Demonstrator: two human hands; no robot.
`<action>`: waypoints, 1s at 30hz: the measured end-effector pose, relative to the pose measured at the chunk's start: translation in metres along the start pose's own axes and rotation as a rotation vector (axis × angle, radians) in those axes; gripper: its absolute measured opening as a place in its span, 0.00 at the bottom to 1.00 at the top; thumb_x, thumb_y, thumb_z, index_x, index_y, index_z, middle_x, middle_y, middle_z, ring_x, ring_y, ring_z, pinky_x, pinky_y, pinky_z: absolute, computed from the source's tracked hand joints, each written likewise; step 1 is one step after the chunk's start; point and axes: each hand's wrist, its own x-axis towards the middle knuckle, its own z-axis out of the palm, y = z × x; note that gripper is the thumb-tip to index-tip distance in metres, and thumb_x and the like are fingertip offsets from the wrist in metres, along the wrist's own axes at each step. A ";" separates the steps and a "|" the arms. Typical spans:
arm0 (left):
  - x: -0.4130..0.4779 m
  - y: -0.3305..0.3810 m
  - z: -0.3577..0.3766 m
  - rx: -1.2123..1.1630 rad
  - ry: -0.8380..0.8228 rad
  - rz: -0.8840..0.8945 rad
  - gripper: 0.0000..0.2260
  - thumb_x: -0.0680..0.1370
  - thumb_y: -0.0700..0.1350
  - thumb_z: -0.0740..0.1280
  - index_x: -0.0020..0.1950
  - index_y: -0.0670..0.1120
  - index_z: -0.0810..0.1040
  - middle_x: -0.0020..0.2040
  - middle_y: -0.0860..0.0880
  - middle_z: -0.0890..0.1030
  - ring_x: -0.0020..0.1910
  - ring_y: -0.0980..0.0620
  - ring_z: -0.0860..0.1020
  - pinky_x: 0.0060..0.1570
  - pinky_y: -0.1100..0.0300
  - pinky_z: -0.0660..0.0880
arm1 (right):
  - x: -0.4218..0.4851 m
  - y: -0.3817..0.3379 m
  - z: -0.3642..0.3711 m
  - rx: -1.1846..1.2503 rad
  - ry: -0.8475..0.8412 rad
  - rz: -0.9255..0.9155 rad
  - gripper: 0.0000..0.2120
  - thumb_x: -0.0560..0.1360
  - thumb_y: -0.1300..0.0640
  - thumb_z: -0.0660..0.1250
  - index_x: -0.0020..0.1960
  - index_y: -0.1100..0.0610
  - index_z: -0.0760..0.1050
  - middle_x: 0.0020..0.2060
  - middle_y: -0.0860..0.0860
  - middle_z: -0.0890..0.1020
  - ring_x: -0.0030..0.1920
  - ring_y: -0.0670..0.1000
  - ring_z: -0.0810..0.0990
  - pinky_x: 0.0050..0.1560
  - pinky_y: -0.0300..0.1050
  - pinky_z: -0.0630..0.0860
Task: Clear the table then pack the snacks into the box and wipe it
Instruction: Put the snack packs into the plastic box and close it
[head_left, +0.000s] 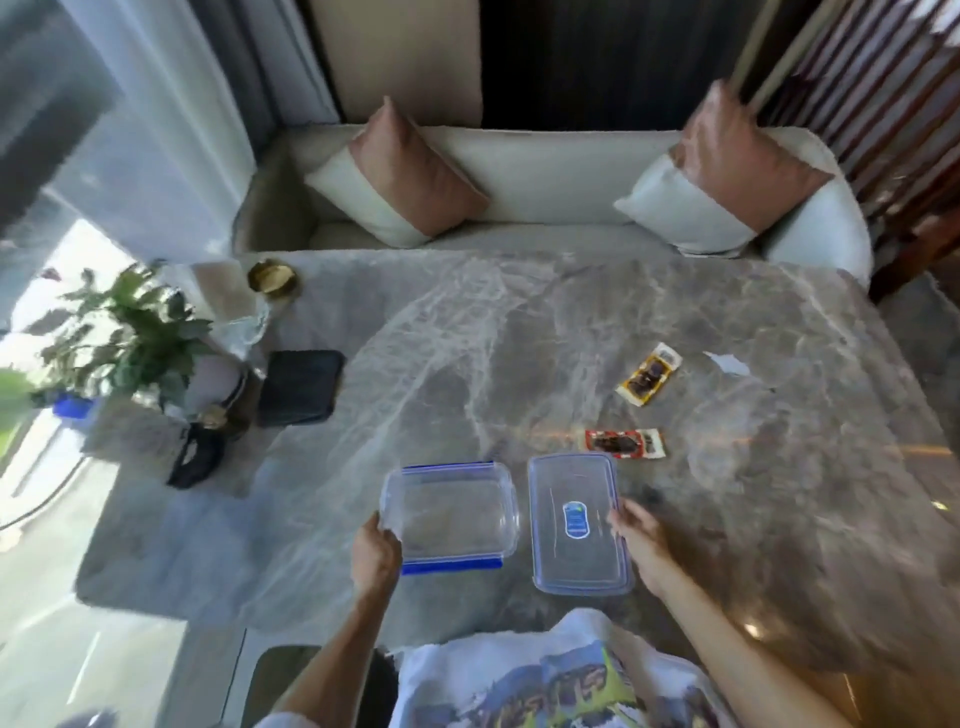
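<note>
We see a marble table (467, 338); far left sit a plant (124, 332), dark pad (300, 387) and brass dish (272, 278) (clear of our work area). Left hand (375, 555) pinches the open box (451, 512) at its near-left rim. Right hand (640, 540), fingers loosely spread, touches the lid (574, 525) edge. Count: two snacks (649, 373) (625, 442) beyond the lid, one box, one lid.

**Counted on and around the marble table**

One clear box (451, 514), one lid (575, 524). Two snack packets (649, 374) (625, 443). One scrap of white paper (728, 362). One dark pouch (300, 387), one brass bowl (272, 278), one potted plant (130, 332). Two cushions (400, 179) (727, 174) on one sofa (550, 176). Two hands (375, 556) (640, 543).
</note>
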 end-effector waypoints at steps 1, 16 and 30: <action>-0.003 -0.004 -0.002 -0.006 0.020 -0.015 0.17 0.74 0.32 0.59 0.60 0.37 0.79 0.45 0.34 0.84 0.41 0.37 0.81 0.39 0.53 0.73 | 0.006 -0.003 0.010 -0.028 -0.018 0.000 0.22 0.77 0.69 0.64 0.71 0.67 0.67 0.53 0.63 0.79 0.42 0.57 0.79 0.47 0.47 0.76; 0.002 -0.019 -0.011 0.054 0.024 0.006 0.16 0.78 0.36 0.59 0.65 0.37 0.74 0.53 0.36 0.83 0.45 0.41 0.80 0.48 0.49 0.77 | 0.021 -0.005 0.052 -0.819 0.000 -0.250 0.21 0.78 0.54 0.65 0.70 0.56 0.72 0.54 0.64 0.81 0.56 0.60 0.79 0.57 0.48 0.73; 0.001 0.161 0.102 0.625 0.013 0.579 0.14 0.79 0.44 0.60 0.64 0.48 0.76 0.59 0.46 0.80 0.59 0.43 0.73 0.57 0.52 0.69 | 0.124 -0.128 -0.051 -0.854 0.266 -0.425 0.09 0.76 0.54 0.66 0.55 0.51 0.81 0.54 0.54 0.84 0.57 0.58 0.80 0.51 0.49 0.77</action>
